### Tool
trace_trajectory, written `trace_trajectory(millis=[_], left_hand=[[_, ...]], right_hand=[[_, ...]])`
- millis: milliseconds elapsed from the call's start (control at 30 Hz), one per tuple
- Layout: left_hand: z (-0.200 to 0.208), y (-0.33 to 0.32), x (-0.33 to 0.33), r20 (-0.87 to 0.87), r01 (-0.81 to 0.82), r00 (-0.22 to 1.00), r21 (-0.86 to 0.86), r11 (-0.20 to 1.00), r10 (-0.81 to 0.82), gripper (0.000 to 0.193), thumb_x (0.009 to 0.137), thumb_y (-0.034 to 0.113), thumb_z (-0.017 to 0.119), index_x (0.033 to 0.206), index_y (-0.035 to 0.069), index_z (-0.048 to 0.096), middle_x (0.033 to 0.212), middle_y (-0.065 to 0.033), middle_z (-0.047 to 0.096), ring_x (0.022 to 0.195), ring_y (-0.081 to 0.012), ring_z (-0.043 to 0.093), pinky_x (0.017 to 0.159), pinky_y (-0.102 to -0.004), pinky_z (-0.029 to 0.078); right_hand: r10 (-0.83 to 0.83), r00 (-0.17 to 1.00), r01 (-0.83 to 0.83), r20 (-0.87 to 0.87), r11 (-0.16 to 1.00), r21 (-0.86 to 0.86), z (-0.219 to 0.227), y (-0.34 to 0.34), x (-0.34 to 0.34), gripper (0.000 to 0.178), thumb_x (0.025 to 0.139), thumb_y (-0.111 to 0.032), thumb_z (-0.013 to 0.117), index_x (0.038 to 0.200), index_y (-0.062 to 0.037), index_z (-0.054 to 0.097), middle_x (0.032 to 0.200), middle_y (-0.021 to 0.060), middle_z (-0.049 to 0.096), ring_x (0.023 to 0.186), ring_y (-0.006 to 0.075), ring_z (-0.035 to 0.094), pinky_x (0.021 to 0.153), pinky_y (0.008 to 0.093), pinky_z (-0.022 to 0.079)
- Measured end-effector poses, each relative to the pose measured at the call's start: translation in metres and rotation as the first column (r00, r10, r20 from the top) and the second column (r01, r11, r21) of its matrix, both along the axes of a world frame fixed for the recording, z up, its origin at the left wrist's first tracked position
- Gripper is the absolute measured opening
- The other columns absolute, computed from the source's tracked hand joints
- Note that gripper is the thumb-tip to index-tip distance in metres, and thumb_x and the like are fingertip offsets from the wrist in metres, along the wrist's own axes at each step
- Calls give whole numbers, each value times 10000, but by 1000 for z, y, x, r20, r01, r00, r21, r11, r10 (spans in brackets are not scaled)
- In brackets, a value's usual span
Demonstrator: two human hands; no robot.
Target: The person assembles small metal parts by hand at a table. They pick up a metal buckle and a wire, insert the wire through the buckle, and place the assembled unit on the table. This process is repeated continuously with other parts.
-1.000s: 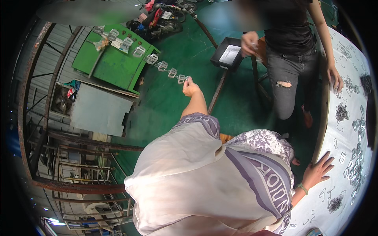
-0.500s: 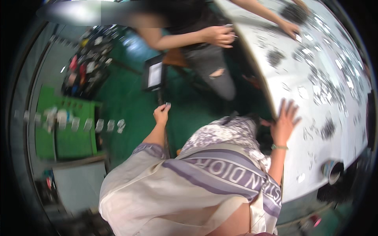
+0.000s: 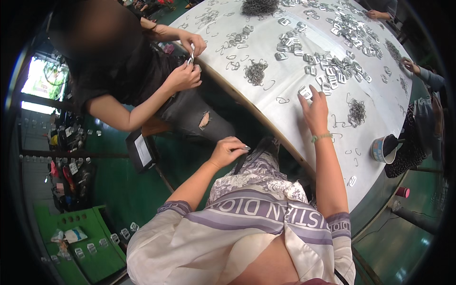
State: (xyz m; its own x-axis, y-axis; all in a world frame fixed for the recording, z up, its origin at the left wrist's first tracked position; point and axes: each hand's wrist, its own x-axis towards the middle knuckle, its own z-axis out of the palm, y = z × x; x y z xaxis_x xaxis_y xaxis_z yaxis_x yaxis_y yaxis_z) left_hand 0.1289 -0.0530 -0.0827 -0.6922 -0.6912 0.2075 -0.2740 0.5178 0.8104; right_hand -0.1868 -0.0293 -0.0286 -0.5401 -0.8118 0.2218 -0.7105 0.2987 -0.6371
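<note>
Above my lap, my left hand is closed in a pinch. A small silver metal piece shows at its fingertips; its kind is too small to make out. My right hand reaches over the white table, a green bracelet at its wrist. Its thumb and forefinger close on a silver metal buckle. Just beyond lies a spread of loose buckles. Right of that hand is a small heap of thin wire prongs, with single prongs scattered around it.
At left a seated co-worker's hands hold a silver piece. More prong heaps lie on the table. A paper cup stands near the right edge. Other people's hands are at the far side. A green bench is lower left.
My view has swung toward the table. My right hand has gone from lying flat and spread near the table's edge to closing on a buckle. The co-worker's hands have come together.
</note>
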Motion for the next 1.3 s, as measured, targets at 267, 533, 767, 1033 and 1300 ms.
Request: trace_trajectory(millis=[267, 533, 767, 1033, 1300], left_hand=[[23, 9, -48, 27, 259, 964, 139, 956, -265, 146, 727, 113, 769, 816, 7, 723, 776, -105, 681, 723, -226, 646, 655, -325, 504], [71, 20, -100, -32, 333, 938, 357, 873, -345, 159, 748, 148, 760, 826, 14, 725, 735, -103, 662, 646, -194, 631, 587, -302, 471], [83, 28, -122, -9, 313, 938, 457, 832, -348, 175, 784, 150, 757, 910, 29, 745, 770, -77, 684, 704, -134, 626, 643, -272, 466], [70, 43, -126, 65, 222, 954, 503, 835, -293, 185, 776, 150, 760, 923, 39, 749, 800, -85, 690, 725, -123, 630, 657, -269, 469], [67, 29, -122, 196, 567, 753, 293, 770, -629, 202, 747, 139, 734, 922, 39, 717, 834, -129, 657, 762, -285, 642, 693, -369, 498]], right_hand=[[14, 987, 8, -160, 991, 137, -10, -23, -6, 224, 847, -180, 651, 989, -40, 548, 901, 185, 627, 792, 402, 633, 706, 471, 522], [140, 554, 48, 821, 979, -199, 39, 95, 31, 178, 863, -15, 659, 1030, 30, 617, 853, 67, 682, 779, 112, 647, 659, 222, 487], [125, 591, 99, 797, 969, -226, 47, 134, 52, 165, 875, -14, 645, 1020, 61, 624, 876, 78, 692, 776, 90, 630, 692, 230, 496], [69, 668, 152, 741, 962, -226, 40, 150, 65, 131, 882, -3, 620, 997, 53, 645, 844, 71, 697, 781, 96, 638, 695, 238, 504], [110, 786, 11, 608, 981, -192, 37, 173, 77, 132, 864, 66, 594, 982, 46, 650, 849, 81, 681, 770, 113, 627, 696, 244, 494]])
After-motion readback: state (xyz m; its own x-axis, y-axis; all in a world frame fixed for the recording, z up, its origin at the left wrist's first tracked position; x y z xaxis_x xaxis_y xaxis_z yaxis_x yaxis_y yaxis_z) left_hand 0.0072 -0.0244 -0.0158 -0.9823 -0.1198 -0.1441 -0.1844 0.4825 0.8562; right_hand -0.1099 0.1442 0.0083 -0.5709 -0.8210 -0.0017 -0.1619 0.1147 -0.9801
